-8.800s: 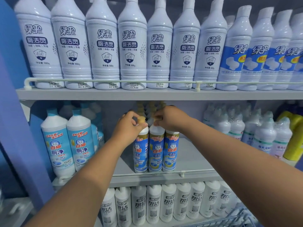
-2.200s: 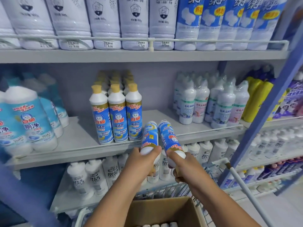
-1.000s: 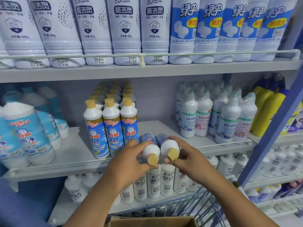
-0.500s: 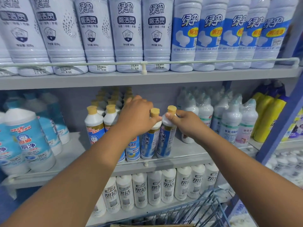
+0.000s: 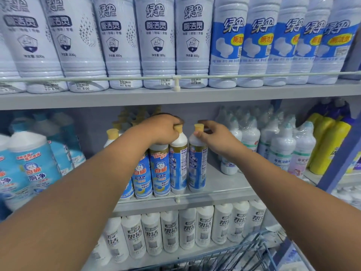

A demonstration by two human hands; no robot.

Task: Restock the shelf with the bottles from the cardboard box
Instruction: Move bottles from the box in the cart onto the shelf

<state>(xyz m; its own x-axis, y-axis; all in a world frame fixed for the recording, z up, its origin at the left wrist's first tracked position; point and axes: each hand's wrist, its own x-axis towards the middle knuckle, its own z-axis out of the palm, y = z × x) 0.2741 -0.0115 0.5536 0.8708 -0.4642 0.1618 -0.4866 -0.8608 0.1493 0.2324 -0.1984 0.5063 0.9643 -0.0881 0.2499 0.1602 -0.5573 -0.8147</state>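
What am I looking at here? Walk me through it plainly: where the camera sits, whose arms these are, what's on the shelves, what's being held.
There is no machine: a person wears a camera on the head, so you look down their arms at a shop shelf. The left hand grips the neck of one yellow-capped bottle; the right hand holds the top of a second bottle beside it. Both bottles stand upright at the front of the middle shelf, back labels facing out, next to matching bottles. Above stand large white bottles; below, a row of small white ones. A wire cart shows at the bottom.
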